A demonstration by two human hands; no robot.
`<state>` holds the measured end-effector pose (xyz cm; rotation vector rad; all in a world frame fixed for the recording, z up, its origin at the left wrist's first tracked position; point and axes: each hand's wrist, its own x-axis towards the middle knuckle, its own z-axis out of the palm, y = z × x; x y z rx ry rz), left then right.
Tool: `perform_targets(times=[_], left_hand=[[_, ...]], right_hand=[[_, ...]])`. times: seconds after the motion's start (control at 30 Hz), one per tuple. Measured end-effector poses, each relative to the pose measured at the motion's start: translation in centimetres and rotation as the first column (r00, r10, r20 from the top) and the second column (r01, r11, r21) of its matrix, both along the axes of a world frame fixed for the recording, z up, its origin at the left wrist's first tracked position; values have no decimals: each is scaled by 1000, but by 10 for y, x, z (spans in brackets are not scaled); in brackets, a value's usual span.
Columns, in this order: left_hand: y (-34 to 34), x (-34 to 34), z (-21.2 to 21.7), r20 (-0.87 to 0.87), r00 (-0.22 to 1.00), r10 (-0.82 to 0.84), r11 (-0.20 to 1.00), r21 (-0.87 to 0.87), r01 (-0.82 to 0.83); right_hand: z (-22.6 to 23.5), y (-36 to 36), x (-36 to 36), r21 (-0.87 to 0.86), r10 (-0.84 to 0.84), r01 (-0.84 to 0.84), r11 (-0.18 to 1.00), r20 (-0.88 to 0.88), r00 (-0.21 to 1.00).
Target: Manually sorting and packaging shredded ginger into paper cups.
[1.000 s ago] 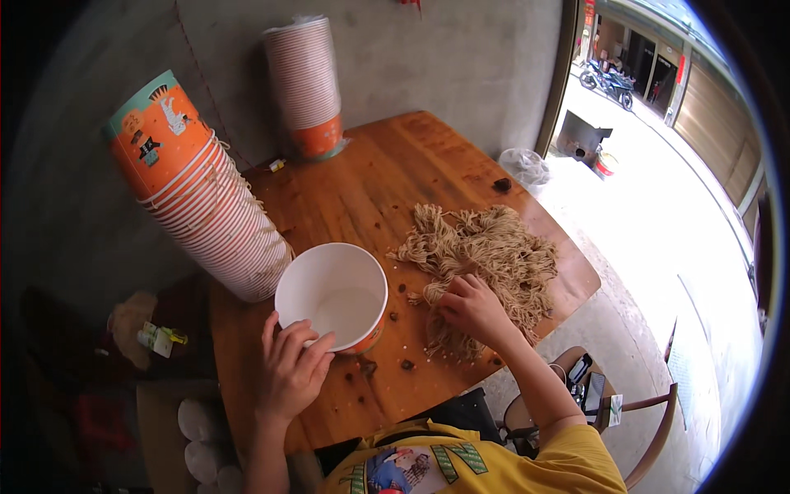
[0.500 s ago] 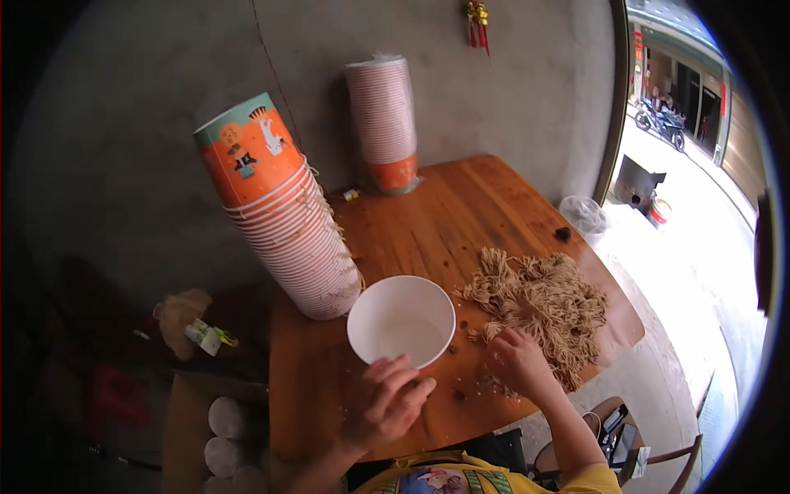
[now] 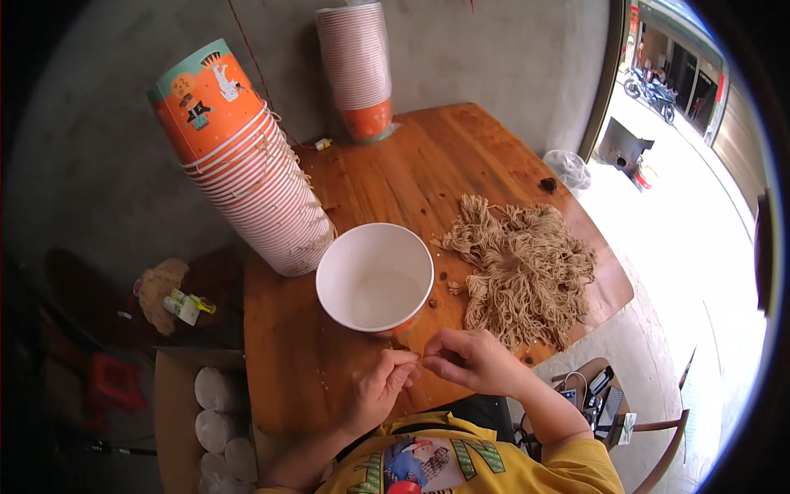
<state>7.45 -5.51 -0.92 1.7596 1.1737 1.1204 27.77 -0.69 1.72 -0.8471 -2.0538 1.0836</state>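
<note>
My left hand (image 3: 385, 385) and my right hand (image 3: 469, 361) meet just in front of a paper bucket, fingertips pinched close together. Between them a thin tan string (image 3: 420, 361) shows faintly; most of it is hidden by the fingers. The open paper bucket (image 3: 374, 278) has a white inside and an orange outer wall, and no hand touches it. To its right lies a loose heap of tan strings (image 3: 527, 272). Behind it on the left leans a tall stack of nested paper buckets (image 3: 247, 177), orange and green at the top, with strings hanging along its right side.
Another stack of buckets (image 3: 355, 70), wrapped in clear plastic, stands at the back of the wooden table (image 3: 411, 165) by the grey wall. A cardboard box (image 3: 177, 412) with white round things sits at lower left. A chair (image 3: 613, 403) bearing small items stands at right.
My right hand has left the string heap and come over to my left hand. My left hand has gone from spread beside the bucket to pinching. The view has tilted downward.
</note>
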Motion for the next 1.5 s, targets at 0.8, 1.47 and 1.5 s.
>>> perform_targets(times=[0.8,1.47,1.5], left_hand=[[48,-71,32,-736,627,256,906,409,110],[60,-24,53,-419,908,3,983,167,74],[61,-24,53,-427,904,7,982,174,74]], right_hand=[[-54,6,-21,-381,-333,195,904,-338,880],[-43,19,-62,236,-463,521,821,-260,847],[-43,19,-63,237,-458,521,820,-274,846]])
